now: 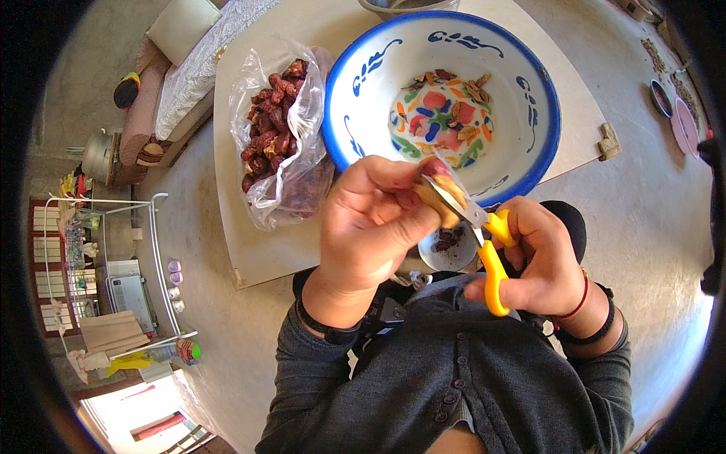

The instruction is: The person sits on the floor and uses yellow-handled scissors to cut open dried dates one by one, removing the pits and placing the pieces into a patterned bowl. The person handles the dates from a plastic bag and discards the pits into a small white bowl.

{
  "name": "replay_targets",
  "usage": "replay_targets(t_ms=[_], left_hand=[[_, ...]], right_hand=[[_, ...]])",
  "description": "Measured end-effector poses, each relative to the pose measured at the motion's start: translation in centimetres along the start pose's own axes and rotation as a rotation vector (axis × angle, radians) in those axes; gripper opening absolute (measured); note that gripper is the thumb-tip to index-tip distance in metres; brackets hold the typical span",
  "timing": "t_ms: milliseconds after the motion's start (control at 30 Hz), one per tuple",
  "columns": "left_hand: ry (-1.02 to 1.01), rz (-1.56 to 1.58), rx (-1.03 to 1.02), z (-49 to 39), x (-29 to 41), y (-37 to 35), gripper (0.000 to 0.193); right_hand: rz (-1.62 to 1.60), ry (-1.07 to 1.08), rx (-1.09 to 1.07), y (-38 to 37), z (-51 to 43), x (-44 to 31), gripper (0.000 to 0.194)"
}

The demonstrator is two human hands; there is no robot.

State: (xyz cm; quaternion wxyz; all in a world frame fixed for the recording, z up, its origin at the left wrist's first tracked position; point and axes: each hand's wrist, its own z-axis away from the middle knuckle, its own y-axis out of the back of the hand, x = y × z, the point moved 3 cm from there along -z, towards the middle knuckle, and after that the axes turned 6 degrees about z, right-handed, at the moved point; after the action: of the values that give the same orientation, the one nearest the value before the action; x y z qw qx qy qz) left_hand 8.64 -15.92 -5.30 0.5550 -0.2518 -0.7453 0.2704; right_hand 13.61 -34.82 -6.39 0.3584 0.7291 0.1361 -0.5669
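Between the thumb and fingers of my left hand [368,215] is a dried red date [435,168], its tan flesh showing where it is cut apart. My right hand [536,255] has its fingers through the yellow handles of a pair of scissors [492,272]. The parted blades lie around the date's flesh. Just beyond stands a white enamel basin [510,68] with a blue rim and painted flowers; several tan-brown pieces [476,88] lie on its bottom. Left of it, an open clear plastic bag [306,127] holds many dried red dates [275,122].
A small bowl [454,258] with dark bits sits under my hands at the near table edge. Another bowl [408,7] stands at the far edge of the pale table [249,249]. To the left are a sofa [144,96] and a white metal rack [159,255].
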Motion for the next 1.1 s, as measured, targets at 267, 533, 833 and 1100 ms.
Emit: replay_targets(t_ms=[267,533,833,1100], left_hand=[[0.061,0.059,0.038,-0.3,-0.3,-0.1,0.032],[0.216,0.278,-0.009,-1.0,-0.9,1.0,0.035],[0.037,0.1,0.138,-0.9,-0.7,0.5,0.035],[-0.01,0.061,0.136,-0.4,-0.8,0.5,0.04]], right_hand=[[0.023,-0.045,-0.033,0.2,0.1,0.1,0.041],[-0.28,-0.238,-0.09,0.6,0.4,0.2,0.045],[0.251,0.081,0.089,1.4,0.6,-0.7,0.056],[0.379,0.126,0.209,0.9,0.7,-1.2,0.051]])
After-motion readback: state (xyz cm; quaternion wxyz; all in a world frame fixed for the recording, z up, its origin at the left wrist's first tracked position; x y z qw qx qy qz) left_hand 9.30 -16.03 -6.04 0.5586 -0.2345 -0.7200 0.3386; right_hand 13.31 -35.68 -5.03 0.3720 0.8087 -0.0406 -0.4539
